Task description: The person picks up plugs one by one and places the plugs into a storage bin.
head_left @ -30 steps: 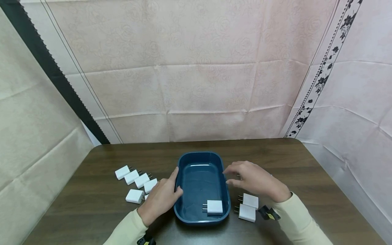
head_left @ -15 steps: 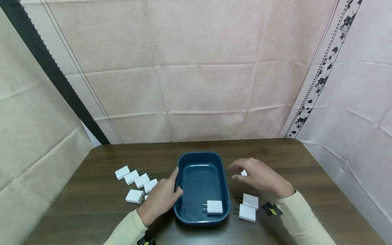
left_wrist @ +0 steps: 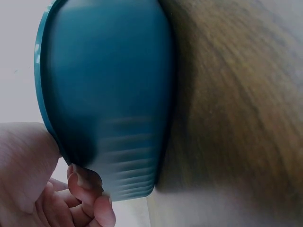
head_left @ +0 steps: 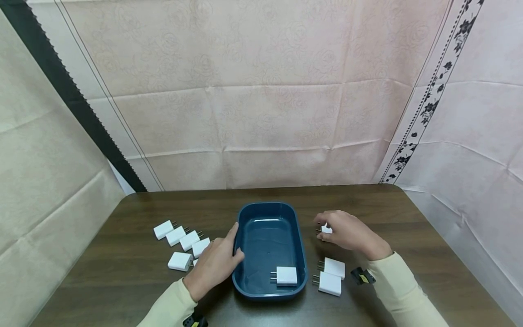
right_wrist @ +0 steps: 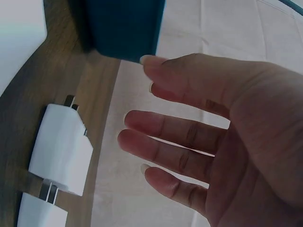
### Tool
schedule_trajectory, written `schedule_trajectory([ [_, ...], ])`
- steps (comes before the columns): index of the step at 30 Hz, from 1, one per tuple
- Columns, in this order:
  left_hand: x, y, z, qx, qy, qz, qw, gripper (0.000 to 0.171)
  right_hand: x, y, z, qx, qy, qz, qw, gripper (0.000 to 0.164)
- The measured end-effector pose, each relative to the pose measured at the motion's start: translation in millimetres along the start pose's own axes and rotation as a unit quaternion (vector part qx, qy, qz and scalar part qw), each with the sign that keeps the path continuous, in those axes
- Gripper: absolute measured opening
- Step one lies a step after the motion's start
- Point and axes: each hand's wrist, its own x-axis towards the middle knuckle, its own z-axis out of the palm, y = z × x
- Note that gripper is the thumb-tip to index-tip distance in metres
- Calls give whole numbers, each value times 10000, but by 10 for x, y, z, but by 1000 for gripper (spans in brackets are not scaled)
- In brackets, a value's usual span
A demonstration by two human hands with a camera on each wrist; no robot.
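The head camera looks forward and down from above, far enough back to hold the far edge of the desk (head_left: 347, 200) and both far corners; the left-wrist camera sits low and close, facing that edge past the left hand (head_left: 216, 263), tipped sideways; the right-wrist camera, also close, tipped the other way, faces it past the right hand (head_left: 352, 232); all three views share the blue tray (head_left: 267, 240), head and right wrist the white chargers (head_left: 329, 284).

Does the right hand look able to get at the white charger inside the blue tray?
Probably yes: the right hand is to the right of the blue tray, whose open top leaves the white charger uncovered.
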Motion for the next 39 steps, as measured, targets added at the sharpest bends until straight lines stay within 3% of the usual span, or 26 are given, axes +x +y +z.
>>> schedule_trajectory([
  [19, -6, 3, -2, -24, -19, -5, 10000, 69, 45, 153, 145, -342, -216, 599, 9974, 32],
  [39, 20, -10, -2, 21, -1, 28, 10000, 70, 83, 205, 246, -734, -100, 498, 9960, 34],
])
